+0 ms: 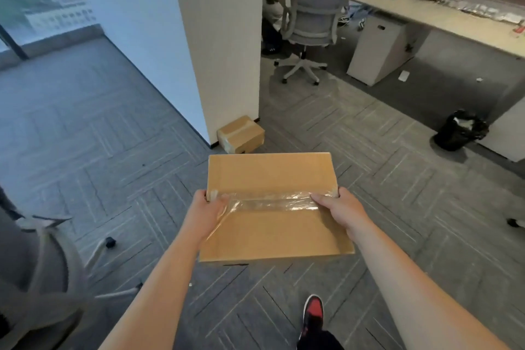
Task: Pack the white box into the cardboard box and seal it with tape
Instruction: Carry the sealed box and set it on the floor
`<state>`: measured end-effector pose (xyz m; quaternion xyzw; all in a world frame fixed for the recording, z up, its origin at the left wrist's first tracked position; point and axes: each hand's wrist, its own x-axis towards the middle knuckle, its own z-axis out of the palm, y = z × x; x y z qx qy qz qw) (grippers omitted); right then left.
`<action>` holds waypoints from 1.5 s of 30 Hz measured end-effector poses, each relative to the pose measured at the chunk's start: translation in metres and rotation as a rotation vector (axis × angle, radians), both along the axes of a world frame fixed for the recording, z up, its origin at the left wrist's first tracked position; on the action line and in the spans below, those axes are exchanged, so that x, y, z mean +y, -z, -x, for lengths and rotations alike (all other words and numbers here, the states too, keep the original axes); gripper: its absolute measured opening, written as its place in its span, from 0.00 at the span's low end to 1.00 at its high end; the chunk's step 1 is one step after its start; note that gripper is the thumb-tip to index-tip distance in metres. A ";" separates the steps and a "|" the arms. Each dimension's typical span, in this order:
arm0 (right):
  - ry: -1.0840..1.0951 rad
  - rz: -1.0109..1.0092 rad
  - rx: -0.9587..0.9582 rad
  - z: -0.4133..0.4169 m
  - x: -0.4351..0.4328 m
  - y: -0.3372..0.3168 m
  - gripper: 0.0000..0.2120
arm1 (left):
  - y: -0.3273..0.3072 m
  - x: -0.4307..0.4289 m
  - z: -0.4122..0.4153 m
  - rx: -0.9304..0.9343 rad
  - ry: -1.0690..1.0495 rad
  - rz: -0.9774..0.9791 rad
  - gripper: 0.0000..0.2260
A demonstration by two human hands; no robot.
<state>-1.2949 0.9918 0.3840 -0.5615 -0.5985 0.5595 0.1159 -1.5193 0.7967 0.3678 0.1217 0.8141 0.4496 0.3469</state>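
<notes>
We hold the taped cardboard box (272, 179) above the carpet. Our left hand (206, 214) and right hand (342, 207) clasp its opposite sides.

Two bare forearms, no sleeves, watch or jewellery, rising from the lower edge of the frame toward the centre. Left hand (206, 212) and right hand (339, 207) ungloved, no rings to be seen. At bottom centre-right, one shoe (313, 314): red toe cap, black panels, black laces. Just below it, a dark trouser leg (319, 341), cut off by the frame edge.
</notes>
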 end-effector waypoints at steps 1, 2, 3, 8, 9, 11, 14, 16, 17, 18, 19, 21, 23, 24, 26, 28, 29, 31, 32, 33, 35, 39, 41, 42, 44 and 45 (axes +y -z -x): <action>0.018 0.008 0.007 -0.001 0.018 0.004 0.20 | 0.003 0.022 0.004 0.001 0.021 0.001 0.18; 0.034 0.014 0.011 -0.001 0.037 0.007 0.20 | 0.004 0.046 0.006 0.003 0.039 0.003 0.18; 0.049 0.016 0.012 -0.001 0.058 0.011 0.19 | 0.007 0.070 0.009 0.008 0.055 0.006 0.18; 0.046 0.012 0.021 0.010 0.179 0.026 0.19 | 0.018 0.190 0.014 -0.018 0.023 0.049 0.19; 0.035 0.017 0.019 0.014 0.205 0.027 0.19 | 0.018 0.212 0.016 -0.032 0.002 0.056 0.18; -0.003 0.026 0.008 0.027 0.253 0.026 0.19 | 0.016 0.252 0.022 -0.052 -0.035 0.066 0.17; -0.063 0.018 0.000 0.053 0.318 0.019 0.21 | 0.009 0.303 0.040 -0.062 -0.073 0.039 0.18; -0.101 0.006 -0.013 0.073 0.353 0.016 0.22 | 0.006 0.331 0.053 -0.070 -0.108 0.037 0.19; -0.118 0.006 -0.011 0.084 0.369 0.016 0.23 | 0.005 0.344 0.060 -0.076 -0.129 0.028 0.18; -0.126 0.008 -0.011 0.095 0.384 0.015 0.24 | 0.003 0.357 0.067 -0.077 -0.148 0.018 0.16; -0.132 0.006 -0.016 0.108 0.398 0.014 0.26 | 0.000 0.368 0.075 -0.073 -0.164 0.005 0.15; -0.150 0.011 -0.027 0.137 0.426 0.013 0.30 | 0.001 0.391 0.095 -0.058 -0.194 -0.024 0.14; -0.166 0.015 -0.044 0.169 0.449 0.017 0.32 | 0.006 0.410 0.119 -0.053 -0.225 -0.035 0.13; -0.179 0.008 -0.054 0.186 0.460 0.022 0.31 | 0.011 0.419 0.135 -0.052 -0.242 -0.042 0.13; -0.216 -0.015 -0.087 0.221 0.481 0.032 0.29 | 0.023 0.436 0.168 -0.071 -0.254 -0.042 0.12; -0.255 -0.050 -0.119 0.259 0.499 0.043 0.28 | 0.036 0.450 0.205 -0.096 -0.255 -0.051 0.12; -0.271 -0.062 -0.125 0.279 0.510 0.050 0.27 | 0.044 0.458 0.223 -0.116 -0.263 -0.063 0.12; -0.293 -0.072 -0.130 0.318 0.529 0.060 0.25 | 0.054 0.471 0.256 -0.154 -0.282 -0.075 0.13; -0.299 -0.069 -0.133 0.337 0.538 0.065 0.25 | 0.058 0.478 0.272 -0.167 -0.289 -0.085 0.13; -0.307 -0.059 -0.139 0.356 0.547 0.070 0.24 | 0.062 0.486 0.288 -0.174 -0.301 -0.092 0.14; -0.335 -0.053 -0.149 0.391 0.566 0.078 0.25 | 0.067 0.500 0.318 -0.191 -0.317 -0.090 0.16; -0.378 -0.069 -0.152 0.447 0.601 0.092 0.21 | 0.080 0.527 0.362 -0.254 -0.328 -0.108 0.22; -0.406 -0.078 -0.150 0.472 0.617 0.103 0.20 | 0.093 0.540 0.381 -0.271 -0.341 -0.116 0.21; -0.419 -0.078 -0.158 0.484 0.625 0.110 0.21 | 0.101 0.546 0.388 -0.279 -0.347 -0.119 0.20; -0.445 -0.081 -0.171 0.503 0.641 0.131 0.24 | 0.117 0.557 0.399 -0.295 -0.363 -0.116 0.18; -0.459 -0.079 -0.176 0.512 0.650 0.143 0.25 | 0.128 0.563 0.404 -0.299 -0.378 -0.105 0.18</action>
